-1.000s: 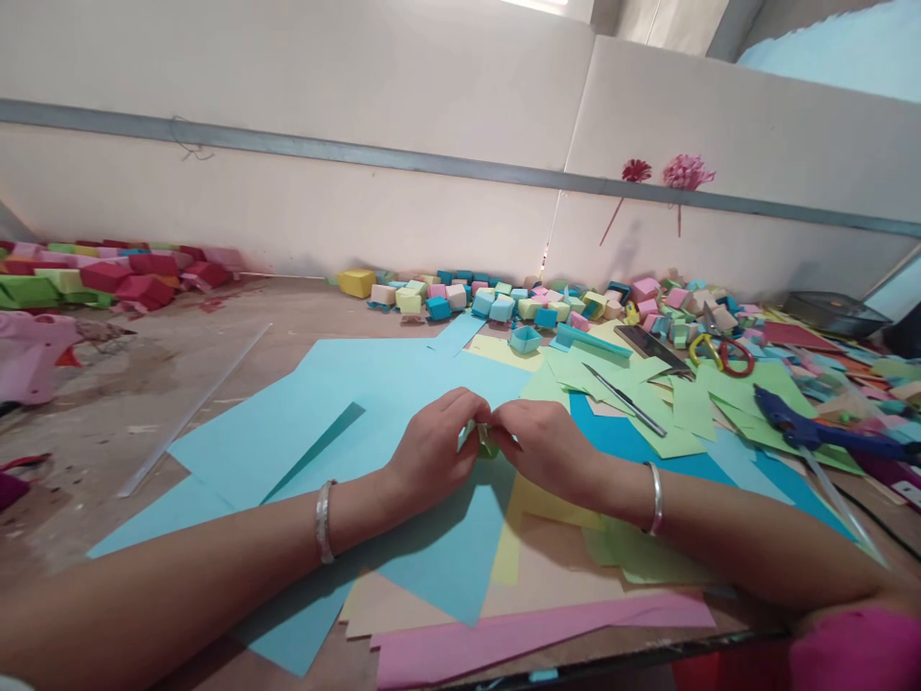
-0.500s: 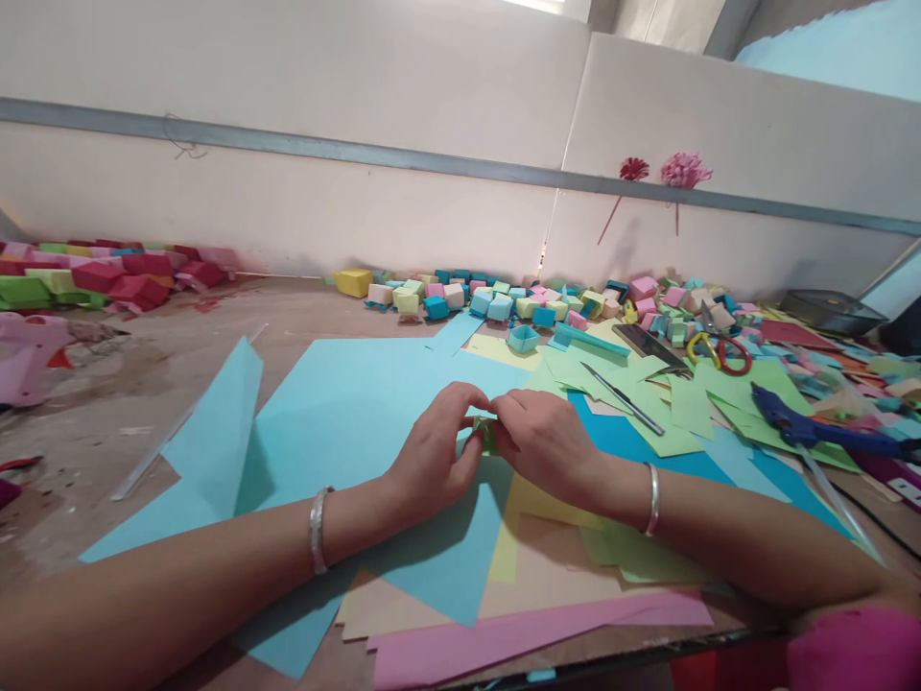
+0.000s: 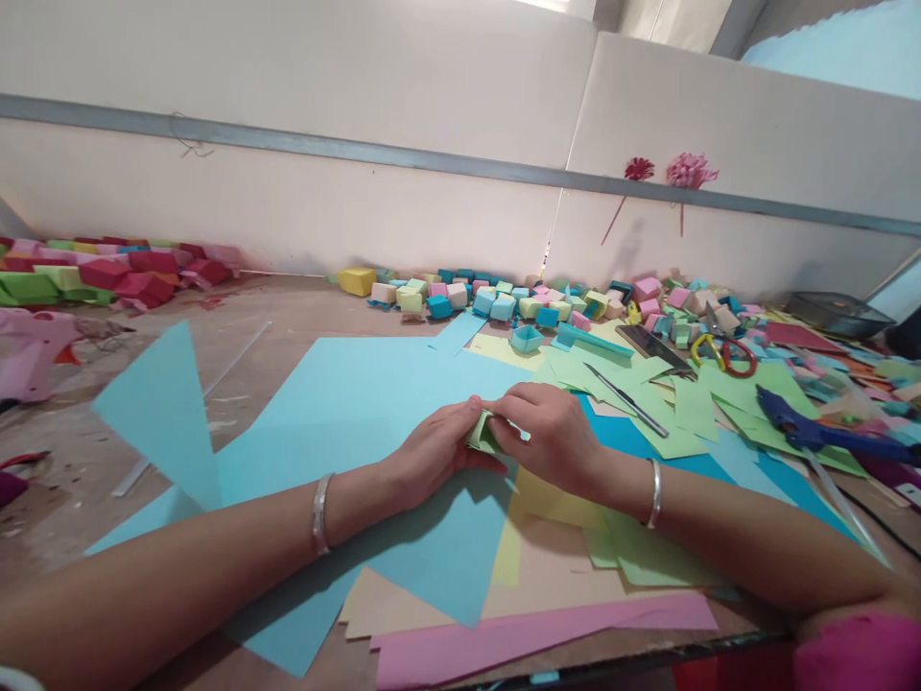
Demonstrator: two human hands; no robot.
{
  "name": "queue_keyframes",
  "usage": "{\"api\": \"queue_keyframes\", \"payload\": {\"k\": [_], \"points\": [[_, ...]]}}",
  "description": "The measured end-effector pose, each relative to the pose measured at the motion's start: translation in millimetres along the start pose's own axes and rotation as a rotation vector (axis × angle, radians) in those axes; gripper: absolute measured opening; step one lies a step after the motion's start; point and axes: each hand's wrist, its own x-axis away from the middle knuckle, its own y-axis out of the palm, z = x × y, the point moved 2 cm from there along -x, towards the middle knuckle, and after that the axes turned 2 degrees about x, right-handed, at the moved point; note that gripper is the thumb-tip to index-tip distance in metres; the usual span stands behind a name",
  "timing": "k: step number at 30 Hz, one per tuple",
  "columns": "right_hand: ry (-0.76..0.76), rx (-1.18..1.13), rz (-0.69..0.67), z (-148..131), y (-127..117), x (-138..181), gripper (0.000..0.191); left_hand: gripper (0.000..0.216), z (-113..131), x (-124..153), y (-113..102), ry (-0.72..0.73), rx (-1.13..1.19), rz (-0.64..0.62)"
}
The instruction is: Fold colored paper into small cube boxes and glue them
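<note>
My left hand (image 3: 432,451) and my right hand (image 3: 551,432) meet at the middle of the table, both closed on a small folded green paper piece (image 3: 484,432) held between the fingertips. They rest over a large light blue paper sheet (image 3: 345,403), whose left corner (image 3: 158,413) stands lifted off the table. Each wrist wears a silver bangle.
Yellow, tan and pink sheets (image 3: 532,624) lie near the front edge. A row of small folded paper cubes (image 3: 504,302) runs along the back wall. Right of my hands lie green sheets, a metal blade (image 3: 625,399), scissors (image 3: 723,350) and a blue glue gun (image 3: 813,427). A pink glue gun (image 3: 33,350) sits far left.
The blue sheet's left corner has lifted and swung up further left. My hands have turned the green piece, with the right fingers now lying over it.
</note>
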Motion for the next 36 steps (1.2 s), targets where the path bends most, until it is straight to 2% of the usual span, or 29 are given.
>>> {"api": "queue_keyframes", "payload": {"k": [4,11,18,25,30,36], "points": [[0.003,0.020,-0.025,0.2,0.7,0.7,0.029,0.039,-1.5,0.2,-0.7,0.008,-0.031,-0.024],[-0.027,0.100,0.048,1.7,1.4,2.1,0.025,0.041,-5.5,1.5,2.4,-0.037,-0.054,-0.054],[-0.013,0.068,-0.171,3.1,5.5,4.8,0.019,0.039,-5.2,5.1,3.9,-0.071,-0.179,-0.108],[-0.063,0.063,-0.142,6.9,2.9,5.2,0.022,0.043,-5.8,4.4,5.9,-0.165,-0.092,-0.186],[0.020,0.132,-0.278,7.8,6.3,2.4,0.022,0.034,-4.6,-0.6,0.5,-0.160,-0.005,-0.122],[0.041,0.117,-0.401,5.9,7.4,2.4,0.014,0.038,-7.7,-6.2,-7.6,-0.232,0.067,-0.068]]}}
